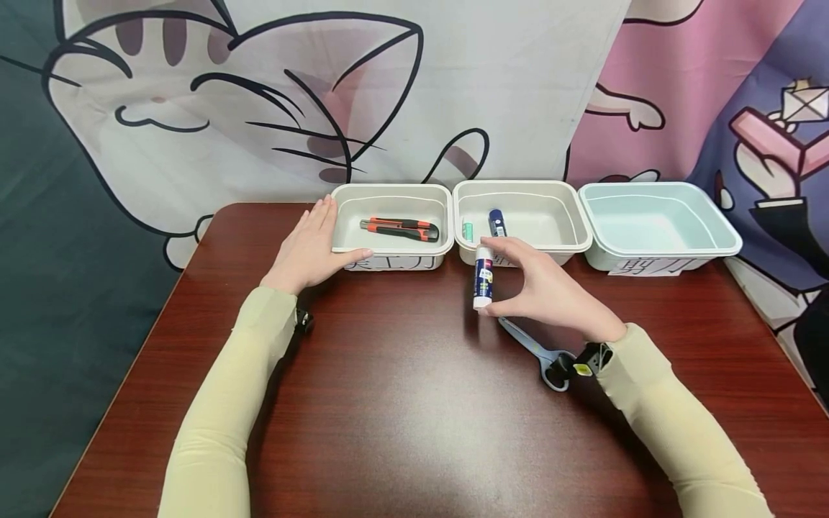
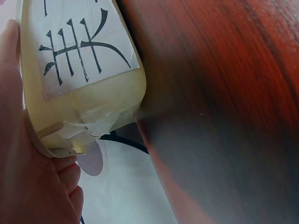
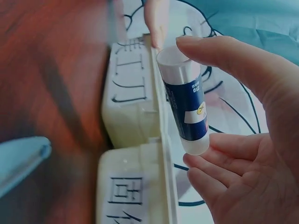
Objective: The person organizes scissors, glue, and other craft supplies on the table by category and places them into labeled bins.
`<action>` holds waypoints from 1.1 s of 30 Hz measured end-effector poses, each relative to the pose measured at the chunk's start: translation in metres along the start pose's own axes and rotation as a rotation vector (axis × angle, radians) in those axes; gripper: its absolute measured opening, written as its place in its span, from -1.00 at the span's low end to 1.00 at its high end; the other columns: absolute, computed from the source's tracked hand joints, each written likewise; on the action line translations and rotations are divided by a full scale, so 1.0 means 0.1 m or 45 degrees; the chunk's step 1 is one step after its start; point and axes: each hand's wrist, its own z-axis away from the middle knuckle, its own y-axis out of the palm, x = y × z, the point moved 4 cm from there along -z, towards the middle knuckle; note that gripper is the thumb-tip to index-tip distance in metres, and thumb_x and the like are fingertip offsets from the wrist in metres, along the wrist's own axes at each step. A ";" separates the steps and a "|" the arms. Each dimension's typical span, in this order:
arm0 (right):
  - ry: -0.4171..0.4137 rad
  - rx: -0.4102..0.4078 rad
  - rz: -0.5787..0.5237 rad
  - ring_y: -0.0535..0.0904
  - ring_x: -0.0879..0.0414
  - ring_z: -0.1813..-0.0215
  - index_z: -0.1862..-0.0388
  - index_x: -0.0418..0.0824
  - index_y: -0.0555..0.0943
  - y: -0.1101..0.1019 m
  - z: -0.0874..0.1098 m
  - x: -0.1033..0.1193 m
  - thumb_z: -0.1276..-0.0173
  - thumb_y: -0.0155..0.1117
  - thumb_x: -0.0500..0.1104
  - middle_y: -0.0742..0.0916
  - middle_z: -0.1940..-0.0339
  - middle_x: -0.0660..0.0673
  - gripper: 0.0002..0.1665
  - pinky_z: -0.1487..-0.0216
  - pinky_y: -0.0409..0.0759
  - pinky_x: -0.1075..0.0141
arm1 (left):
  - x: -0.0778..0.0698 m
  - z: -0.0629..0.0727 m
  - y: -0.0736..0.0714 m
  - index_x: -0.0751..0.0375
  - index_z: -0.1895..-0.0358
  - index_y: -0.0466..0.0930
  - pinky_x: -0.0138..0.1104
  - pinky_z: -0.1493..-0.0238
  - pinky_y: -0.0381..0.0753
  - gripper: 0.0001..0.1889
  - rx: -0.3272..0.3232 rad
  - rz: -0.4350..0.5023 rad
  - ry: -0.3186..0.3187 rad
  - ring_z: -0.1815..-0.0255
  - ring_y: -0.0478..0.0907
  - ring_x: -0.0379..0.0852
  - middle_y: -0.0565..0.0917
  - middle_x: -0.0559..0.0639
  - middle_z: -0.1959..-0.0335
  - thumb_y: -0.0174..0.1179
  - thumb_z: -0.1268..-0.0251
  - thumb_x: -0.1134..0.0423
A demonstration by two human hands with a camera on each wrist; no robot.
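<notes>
My right hand (image 1: 540, 284) pinches a glue stick (image 1: 483, 278) between thumb and fingertips, in front of the middle bin (image 1: 550, 216). In the right wrist view the glue stick (image 3: 187, 105) has white ends and a dark blue label. Inside the middle bin lie a dark blue stick (image 1: 496, 223) and a small green item (image 1: 468, 231). My left hand (image 1: 307, 248) rests against the left end of the left bin (image 1: 350, 216), fingers extended along its rim and thumb at its front corner. That bin holds orange-and-black utility knives (image 1: 399, 229).
A pale green bin (image 1: 660, 216) stands at the right end of the row. Blue-handled scissors (image 1: 534, 349) lie on the brown table (image 1: 388, 403), partly beneath my right wrist. Handwritten paper labels mark the bins' fronts. A cartoon-print cloth (image 1: 492, 72) hangs behind the table.
</notes>
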 end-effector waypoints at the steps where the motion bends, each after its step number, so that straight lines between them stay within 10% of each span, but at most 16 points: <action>1: 0.009 -0.010 -0.003 0.36 0.01 -0.44 -0.56 -0.19 0.33 -0.03 0.00 0.00 0.03 0.74 0.03 0.47 -0.46 -0.08 0.21 -0.45 0.32 0.01 | 0.00 0.00 0.00 0.43 -0.61 -0.23 -0.12 -0.61 -0.26 0.30 0.000 0.001 0.000 -0.65 -0.23 0.10 -0.15 0.25 -0.65 0.00 -0.20 -0.60; 22: -0.002 -0.167 -0.077 0.35 -0.02 -0.46 -0.53 -0.27 0.35 -0.76 -0.26 -0.12 0.07 0.74 -0.31 0.49 -0.40 -0.16 0.16 -0.49 0.22 0.36 | -0.01 -0.02 -0.01 0.43 -0.61 -0.23 -0.19 -0.60 -0.33 0.29 0.005 0.010 0.000 -0.65 -0.23 0.11 -0.16 0.24 -0.66 0.01 -0.21 -0.59; 33: 0.065 -0.135 -0.068 0.33 -0.07 -0.48 -0.54 -0.31 0.34 -0.84 -0.41 -0.34 0.09 0.74 -0.33 0.47 -0.44 -0.23 0.19 -0.52 0.22 0.23 | 0.01 0.00 0.01 0.42 -0.62 -0.23 -0.14 -0.61 -0.27 0.30 0.004 0.022 -0.008 -0.66 -0.25 0.08 -0.16 0.23 -0.66 0.00 -0.19 -0.61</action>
